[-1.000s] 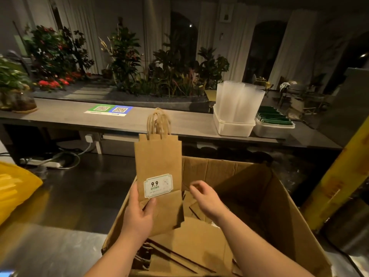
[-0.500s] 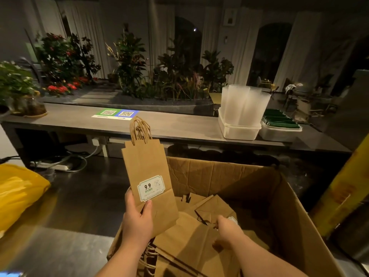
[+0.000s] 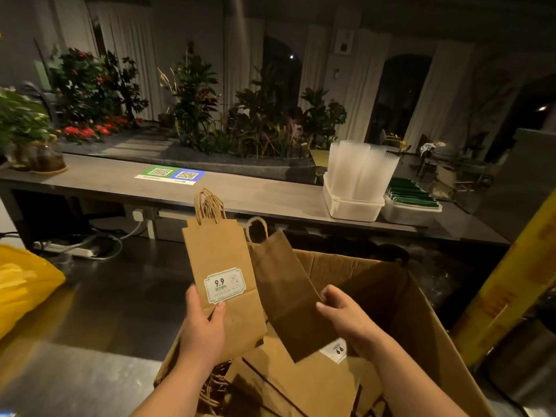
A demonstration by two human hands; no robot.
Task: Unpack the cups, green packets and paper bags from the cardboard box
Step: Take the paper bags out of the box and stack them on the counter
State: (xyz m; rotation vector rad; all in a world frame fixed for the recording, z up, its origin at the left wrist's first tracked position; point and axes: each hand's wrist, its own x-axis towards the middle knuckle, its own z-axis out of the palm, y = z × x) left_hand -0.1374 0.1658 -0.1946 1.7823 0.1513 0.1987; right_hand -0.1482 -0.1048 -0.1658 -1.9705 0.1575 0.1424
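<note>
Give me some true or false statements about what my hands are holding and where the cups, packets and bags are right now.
1. The left hand holds a stack of bags upright, handles up. True.
2. The right hand is empty. False: it pinches a bag above the box.
3. The cups stand in a white tub on the counter. True.
4. The green packets lie in the box. False: they sit in a second tub beside the cups.
5. The box is empty. False: more bags lie inside.
</note>
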